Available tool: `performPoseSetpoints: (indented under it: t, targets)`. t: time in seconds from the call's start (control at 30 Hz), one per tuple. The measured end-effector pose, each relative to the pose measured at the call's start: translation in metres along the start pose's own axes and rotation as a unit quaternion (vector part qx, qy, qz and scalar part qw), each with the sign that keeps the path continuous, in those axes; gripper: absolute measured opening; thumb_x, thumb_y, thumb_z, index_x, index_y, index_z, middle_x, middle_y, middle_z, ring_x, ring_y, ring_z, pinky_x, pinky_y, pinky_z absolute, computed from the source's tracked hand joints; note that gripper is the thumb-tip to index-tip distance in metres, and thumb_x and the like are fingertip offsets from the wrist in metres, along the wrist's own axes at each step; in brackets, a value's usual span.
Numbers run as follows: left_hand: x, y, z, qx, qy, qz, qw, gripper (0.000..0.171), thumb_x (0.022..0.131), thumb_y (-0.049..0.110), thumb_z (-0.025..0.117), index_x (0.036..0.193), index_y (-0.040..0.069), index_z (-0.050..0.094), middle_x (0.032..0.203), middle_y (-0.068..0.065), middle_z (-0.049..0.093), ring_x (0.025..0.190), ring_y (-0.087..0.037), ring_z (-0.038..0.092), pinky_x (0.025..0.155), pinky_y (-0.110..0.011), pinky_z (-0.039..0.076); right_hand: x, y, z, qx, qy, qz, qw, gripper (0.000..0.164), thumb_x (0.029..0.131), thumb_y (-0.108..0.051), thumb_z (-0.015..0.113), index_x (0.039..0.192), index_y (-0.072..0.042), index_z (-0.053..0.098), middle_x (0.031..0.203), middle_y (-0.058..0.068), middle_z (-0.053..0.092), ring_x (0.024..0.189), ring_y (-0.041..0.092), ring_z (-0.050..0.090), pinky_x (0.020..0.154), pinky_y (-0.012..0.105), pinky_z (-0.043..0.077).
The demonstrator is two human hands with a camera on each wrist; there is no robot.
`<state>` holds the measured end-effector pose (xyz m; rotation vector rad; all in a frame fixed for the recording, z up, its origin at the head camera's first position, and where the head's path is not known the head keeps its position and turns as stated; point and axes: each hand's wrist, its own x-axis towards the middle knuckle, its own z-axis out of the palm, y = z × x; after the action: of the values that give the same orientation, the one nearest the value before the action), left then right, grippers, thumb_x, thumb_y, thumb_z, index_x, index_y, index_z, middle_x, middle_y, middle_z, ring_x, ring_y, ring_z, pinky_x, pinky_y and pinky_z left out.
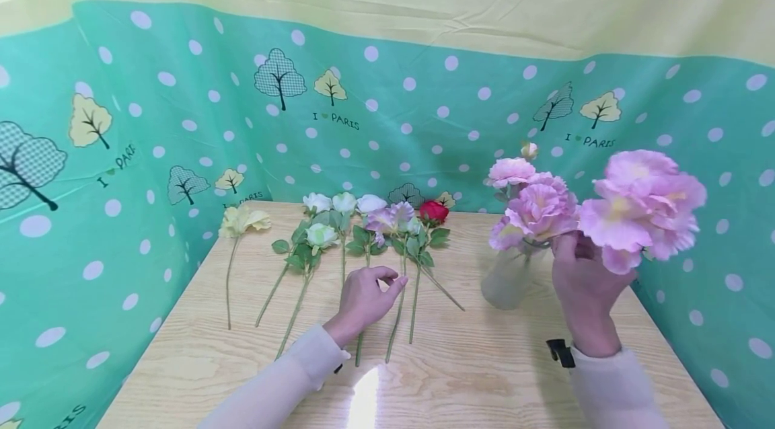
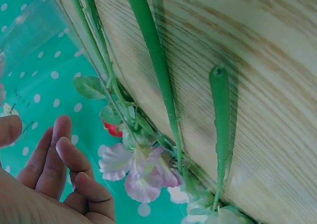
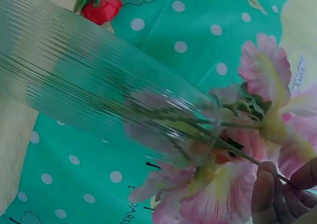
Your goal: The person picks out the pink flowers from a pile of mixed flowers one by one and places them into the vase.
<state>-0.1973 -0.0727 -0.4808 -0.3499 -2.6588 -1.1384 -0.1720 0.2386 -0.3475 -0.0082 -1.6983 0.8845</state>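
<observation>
A clear ribbed vase (image 1: 505,284) stands on the right of the table with several pink flowers (image 1: 539,210) in it. My right hand (image 1: 590,284) is beside the vase mouth, just under a large pink flower (image 1: 648,204). In the right wrist view, its thumb and fingers pinch a thin stem (image 3: 242,155) that runs into the vase. My left hand (image 1: 366,298) hovers over stems lying mid-table, fingers loosely curled with nothing between them. The left wrist view shows that hand (image 2: 64,179) near a pale purple flower (image 2: 141,172).
Several white roses (image 1: 321,235), green-leaved stems and a red rose (image 1: 434,211) lie in a row towards the back of the wooden table (image 1: 460,375). A cream flower (image 1: 243,221) lies apart at left. A patterned green curtain (image 1: 387,126) surrounds the table.
</observation>
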Motion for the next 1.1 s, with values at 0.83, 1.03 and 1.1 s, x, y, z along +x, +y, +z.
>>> performPoseSetpoints:
  t: [0.83, 1.03, 1.1]
  targets:
    - [0.0, 0.0, -0.002, -0.005, 0.006, 0.01, 0.9999, 0.017, 0.094, 0.039, 0.074, 0.094, 0.024, 0.081, 0.079, 0.017, 0.072, 0.052, -0.002, 0.05, 0.05, -0.025, 0.042, -0.029, 0.042, 0.006, -0.162, -0.219, -0.076, 0.959, 0.018, 0.092, -0.011, 0.063, 0.086, 0.003, 0.072, 0.096, 0.02, 0.071, 0.103, 0.042, 0.061, 0.077, 0.06, 0.047]
    - [0.0, 0.0, -0.002, 0.0, 0.006, 0.011, 0.9999, 0.018, 0.094, 0.041, 0.074, 0.094, 0.025, 0.081, 0.08, 0.017, 0.073, 0.058, -0.001, 0.053, 0.056, -0.025, 0.044, -0.036, 0.045, 0.005, -0.148, -0.177, -0.101, 0.968, 0.018, 0.092, -0.012, 0.067, 0.085, 0.002, 0.076, 0.073, 0.019, 0.067, 0.083, 0.041, 0.063, 0.069, 0.056, 0.045]
    - [0.0, -0.001, -0.002, 0.004, 0.01, 0.014, 0.9998, 0.018, 0.094, 0.041, 0.074, 0.093, 0.024, 0.081, 0.08, 0.017, 0.073, 0.059, -0.001, 0.053, 0.057, -0.025, 0.044, -0.038, 0.045, 0.004, -0.144, -0.161, -0.103, 0.971, 0.017, 0.093, -0.013, 0.068, 0.085, 0.0, 0.076, 0.063, 0.017, 0.062, 0.07, 0.038, 0.061, 0.06, 0.052, 0.043]
